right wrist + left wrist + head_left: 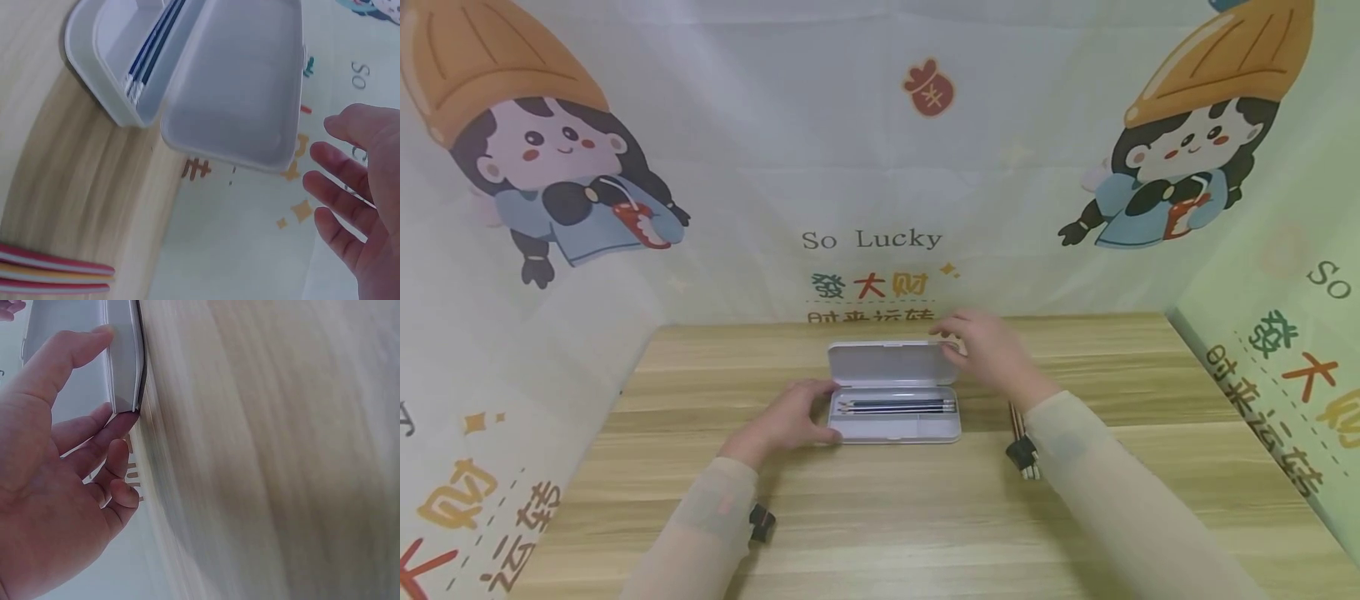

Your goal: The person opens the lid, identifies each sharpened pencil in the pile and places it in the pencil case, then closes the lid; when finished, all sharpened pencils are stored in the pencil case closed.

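Observation:
A white pencil case (pixel 895 439) lies on the wooden table with its lid (pixel 887 365) raised at the back. Several dark pencils (pixel 895 407) lie side by side in its rear compartment; the front part shows bare white. At the case's left end is my left hand (pixel 786 417), holding it with the thumb at the front side and fingertips at the back corner. My right hand (pixel 988 350) hovers by the lid's upper right corner, its fingers loosely spread. In the right wrist view a gap shows between those fingers and the lid (pixel 240 81).
A bundle of pencils (pixel 1017 421) with a black piece around it lies beside the right sleeve. Red and orange striped sticks (pixel 56 272) show in the right wrist view. A small black object (pixel 762 523) is beside the left sleeve. Printed cloth (pixel 872 167) backs the table.

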Action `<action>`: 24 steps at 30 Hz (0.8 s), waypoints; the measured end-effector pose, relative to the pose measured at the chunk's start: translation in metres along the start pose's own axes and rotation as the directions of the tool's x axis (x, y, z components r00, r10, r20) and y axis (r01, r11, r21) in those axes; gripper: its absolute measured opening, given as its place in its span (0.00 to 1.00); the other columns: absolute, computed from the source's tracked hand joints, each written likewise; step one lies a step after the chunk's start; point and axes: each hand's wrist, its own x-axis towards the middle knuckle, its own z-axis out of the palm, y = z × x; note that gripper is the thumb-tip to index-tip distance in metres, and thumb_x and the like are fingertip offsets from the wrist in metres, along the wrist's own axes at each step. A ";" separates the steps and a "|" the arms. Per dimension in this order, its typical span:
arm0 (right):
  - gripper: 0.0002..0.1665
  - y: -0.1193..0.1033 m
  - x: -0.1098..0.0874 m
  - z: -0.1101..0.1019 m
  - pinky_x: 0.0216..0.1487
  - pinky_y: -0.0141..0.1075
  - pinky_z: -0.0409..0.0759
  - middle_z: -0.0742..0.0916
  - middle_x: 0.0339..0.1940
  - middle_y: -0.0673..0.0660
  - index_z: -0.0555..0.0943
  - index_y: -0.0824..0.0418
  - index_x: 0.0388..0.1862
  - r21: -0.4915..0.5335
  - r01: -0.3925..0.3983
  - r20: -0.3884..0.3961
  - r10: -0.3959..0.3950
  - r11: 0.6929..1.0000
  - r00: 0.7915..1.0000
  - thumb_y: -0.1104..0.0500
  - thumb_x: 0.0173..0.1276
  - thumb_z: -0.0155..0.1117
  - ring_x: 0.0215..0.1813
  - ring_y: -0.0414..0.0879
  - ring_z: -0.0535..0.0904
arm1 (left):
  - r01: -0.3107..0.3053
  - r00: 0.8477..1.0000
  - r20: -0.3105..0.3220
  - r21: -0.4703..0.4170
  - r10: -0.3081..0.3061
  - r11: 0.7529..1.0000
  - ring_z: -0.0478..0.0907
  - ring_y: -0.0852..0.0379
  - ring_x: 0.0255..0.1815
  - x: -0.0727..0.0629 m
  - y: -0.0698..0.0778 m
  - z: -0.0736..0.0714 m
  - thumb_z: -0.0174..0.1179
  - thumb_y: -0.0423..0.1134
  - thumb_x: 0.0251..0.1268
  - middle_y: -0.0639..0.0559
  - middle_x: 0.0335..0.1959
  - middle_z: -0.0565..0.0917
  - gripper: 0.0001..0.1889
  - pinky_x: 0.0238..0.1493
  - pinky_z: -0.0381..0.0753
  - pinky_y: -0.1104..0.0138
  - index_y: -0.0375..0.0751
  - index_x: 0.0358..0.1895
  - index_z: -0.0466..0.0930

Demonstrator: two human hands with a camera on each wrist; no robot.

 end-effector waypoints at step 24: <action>0.15 0.031 -0.008 0.006 0.48 0.43 0.86 0.91 0.41 0.47 0.89 0.51 0.46 0.134 -0.208 0.182 0.182 0.969 0.966 0.44 0.76 0.63 0.43 0.43 0.84 | 0.003 1.000 -0.003 0.006 -0.003 1.000 0.70 0.35 0.73 0.000 0.000 0.001 0.81 0.42 0.47 0.35 0.71 0.76 0.46 0.78 0.65 0.43 0.34 0.72 0.71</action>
